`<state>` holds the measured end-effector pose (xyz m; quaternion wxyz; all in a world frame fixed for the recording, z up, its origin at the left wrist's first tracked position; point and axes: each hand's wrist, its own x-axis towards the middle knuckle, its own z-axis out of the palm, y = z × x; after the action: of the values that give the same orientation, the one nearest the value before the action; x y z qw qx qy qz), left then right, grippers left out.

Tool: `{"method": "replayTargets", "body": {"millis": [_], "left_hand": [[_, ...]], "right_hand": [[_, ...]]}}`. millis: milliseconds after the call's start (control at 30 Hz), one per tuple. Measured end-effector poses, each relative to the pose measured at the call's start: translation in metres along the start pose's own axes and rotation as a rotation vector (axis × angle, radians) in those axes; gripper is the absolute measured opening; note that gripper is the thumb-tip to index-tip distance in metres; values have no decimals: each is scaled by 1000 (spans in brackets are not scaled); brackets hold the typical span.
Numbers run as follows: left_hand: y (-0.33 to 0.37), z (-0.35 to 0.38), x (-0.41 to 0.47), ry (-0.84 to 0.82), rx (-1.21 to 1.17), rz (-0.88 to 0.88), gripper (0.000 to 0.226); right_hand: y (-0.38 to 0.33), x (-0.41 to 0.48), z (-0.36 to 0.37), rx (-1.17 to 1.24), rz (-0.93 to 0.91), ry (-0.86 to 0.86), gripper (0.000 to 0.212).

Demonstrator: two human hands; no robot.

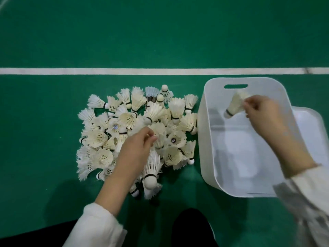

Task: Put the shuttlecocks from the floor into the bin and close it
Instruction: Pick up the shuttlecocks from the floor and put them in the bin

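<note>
A heap of several white feather shuttlecocks [106, 122] lies on the green court floor, left of a white plastic bin [206, 139] that stands open and looks empty inside. My right hand [261, 111] hovers over the bin's far half and pinches one shuttlecock [235, 104] by its feathers, cork end pointing down-left. My left hand [137, 147] rests on the middle of the heap, its fingertips closed on a shuttlecock [158, 132] in the pile. The bin's white lid [309, 122] lies on the floor behind the bin on its right, partly hidden by my right arm.
A white court line [106, 71] crosses the floor just beyond the heap and the bin. My dark knee or shoe [192, 229] shows at the bottom centre, close to the heap's near edge. Green floor [160, 32] stretches on all sides.
</note>
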<state>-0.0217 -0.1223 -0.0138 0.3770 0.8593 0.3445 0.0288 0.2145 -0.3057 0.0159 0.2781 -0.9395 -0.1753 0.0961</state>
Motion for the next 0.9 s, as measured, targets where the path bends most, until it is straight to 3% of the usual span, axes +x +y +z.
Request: {"method": "replayTargets", "body": {"millis": [167, 367, 500, 567, 633, 700, 800, 900], "left_hand": [[19, 2, -13, 31, -97, 21, 16], [31, 3, -15, 10, -142, 51, 14], [36, 0, -15, -13, -149, 59, 13], [40, -2, -16, -36, -170, 61, 13], [45, -4, -17, -59, -217, 63, 12], [52, -6, -18, -71, -218, 86, 13], [63, -8, -19, -77, -183, 147, 11], [75, -9, -21, -30, -204, 196, 10]], "right_hand": [[28, 22, 66, -218, 23, -340, 22], [42, 34, 96, -198, 23, -375, 27], [45, 28, 90, -83, -33, -474, 53], [35, 18, 72, -20, -94, -389, 54], [15, -2, 44, 82, -193, -240, 43], [-12, -32, 18, 213, -367, -202, 32], [-47, -74, -1, 216, -570, -421, 33], [-58, -83, 4, 211, -453, -589, 36]]}}
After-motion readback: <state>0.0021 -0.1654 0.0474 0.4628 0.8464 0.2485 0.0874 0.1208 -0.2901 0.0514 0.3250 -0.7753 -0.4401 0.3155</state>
